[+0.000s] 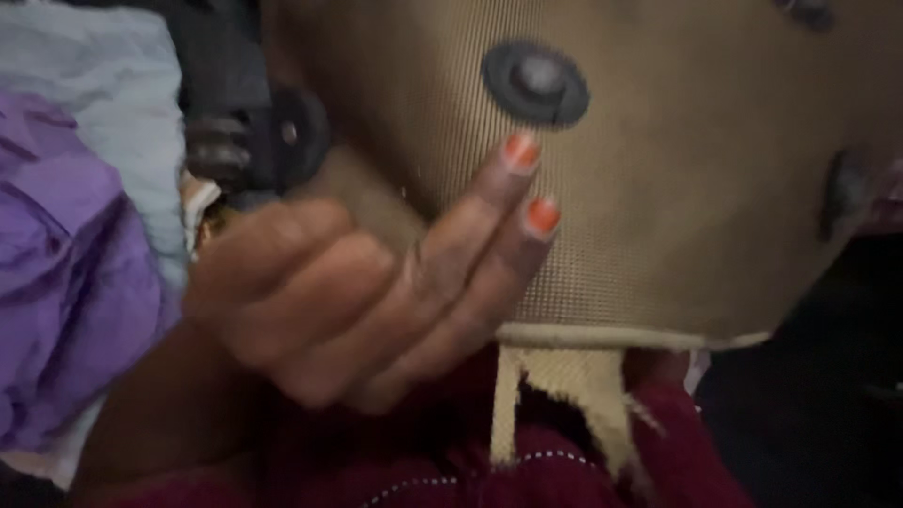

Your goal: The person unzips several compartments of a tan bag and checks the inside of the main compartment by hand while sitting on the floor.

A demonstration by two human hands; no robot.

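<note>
My left hand (pixel 357 301) fills the middle of the blurred head view, its arm coming in from the lower left. Two fingers with orange-painted nails stretch up against a tan woven-fabric case (pixel 696 216). The other fingers are curled toward the palm, and nothing shows in the hand. The fingertips lie just below a black round stud (pixel 536 83) on the case. A torn tan fabric strip (pixel 574 395) hangs from the case's lower edge. My right hand is out of view.
A black wheel (pixel 254 141) sits at the case's left corner, and a second dark stud (pixel 844 193) is at its right. Purple cloth (pixel 66 282) and light blue cloth (pixel 94 66) lie at the left. A maroon garment (pixel 564 470) is below, with dark space at the lower right.
</note>
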